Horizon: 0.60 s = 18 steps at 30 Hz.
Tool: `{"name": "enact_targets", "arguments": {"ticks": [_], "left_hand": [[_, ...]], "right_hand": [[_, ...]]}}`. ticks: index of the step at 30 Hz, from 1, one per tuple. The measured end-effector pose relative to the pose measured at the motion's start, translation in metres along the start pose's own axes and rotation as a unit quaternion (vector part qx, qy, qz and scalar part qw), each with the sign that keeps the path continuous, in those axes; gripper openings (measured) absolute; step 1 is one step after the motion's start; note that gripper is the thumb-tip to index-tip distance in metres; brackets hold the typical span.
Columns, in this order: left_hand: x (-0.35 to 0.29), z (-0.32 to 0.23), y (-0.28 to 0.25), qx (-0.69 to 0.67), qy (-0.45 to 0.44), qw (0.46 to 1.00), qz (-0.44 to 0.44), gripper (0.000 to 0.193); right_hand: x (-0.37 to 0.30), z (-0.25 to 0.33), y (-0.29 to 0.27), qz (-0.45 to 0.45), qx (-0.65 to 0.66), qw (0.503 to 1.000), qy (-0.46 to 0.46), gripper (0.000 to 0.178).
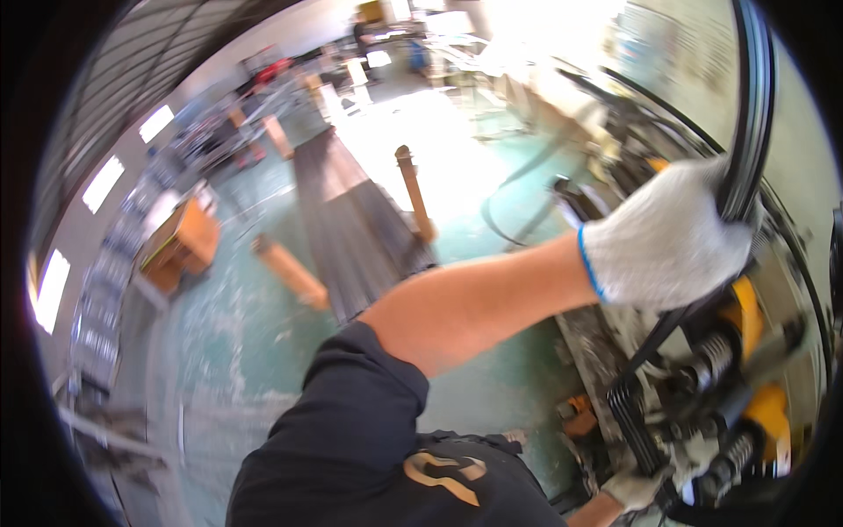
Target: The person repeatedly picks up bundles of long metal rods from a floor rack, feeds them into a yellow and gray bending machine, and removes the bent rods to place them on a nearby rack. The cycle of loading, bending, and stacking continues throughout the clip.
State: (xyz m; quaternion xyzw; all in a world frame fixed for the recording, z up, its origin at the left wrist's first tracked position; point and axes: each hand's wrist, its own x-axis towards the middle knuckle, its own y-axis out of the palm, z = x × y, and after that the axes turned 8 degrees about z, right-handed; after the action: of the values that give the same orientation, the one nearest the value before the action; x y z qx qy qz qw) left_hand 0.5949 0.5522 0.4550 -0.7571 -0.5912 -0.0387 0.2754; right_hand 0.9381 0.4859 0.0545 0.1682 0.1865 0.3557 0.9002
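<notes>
My left hand (672, 233), in a white knitted glove with a blue cuff, reaches across to the right and is closed around a long black ridged bar (751, 97). The bar rises past the hand to the top edge; it may be several thin strips together. At the lower right, my right hand (637, 490), also in a white glove, is closed at a black, bent ridged length (634, 426). Whether both black lengths are one piece I cannot tell. Right beside them stands a machine with yellow parts (768, 422) and coiled springs (716, 356).
A long stack of dark strips (351, 220) lies behind my left arm, with orange-brown posts (413, 193) (294, 272) beside it. An orange-brown cabinet (184, 241) stands at the left on the green floor (237, 351). Far back, a person (361, 37) stands near worktables.
</notes>
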Motion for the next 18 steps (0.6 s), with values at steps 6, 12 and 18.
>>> {"name": "enact_targets", "arguments": {"ticks": [6,12,18], "left_hand": [[-0.224,0.003,-0.062,-0.142,0.007,0.959,-0.246,0.01],[-0.449,-0.045,-0.088,-0.143,0.03,0.86,-0.489,0.018],[-0.61,-0.122,-0.042,0.03,0.038,0.669,-0.742,0.027]], "right_hand": [[-0.042,-0.07,-0.002,0.173,-0.316,0.921,-0.144,0.063],[-0.138,-0.148,0.101,0.454,-0.37,0.758,-0.289,0.064],[-0.346,-0.143,0.192,0.598,-0.034,0.797,0.076,0.047]]}}
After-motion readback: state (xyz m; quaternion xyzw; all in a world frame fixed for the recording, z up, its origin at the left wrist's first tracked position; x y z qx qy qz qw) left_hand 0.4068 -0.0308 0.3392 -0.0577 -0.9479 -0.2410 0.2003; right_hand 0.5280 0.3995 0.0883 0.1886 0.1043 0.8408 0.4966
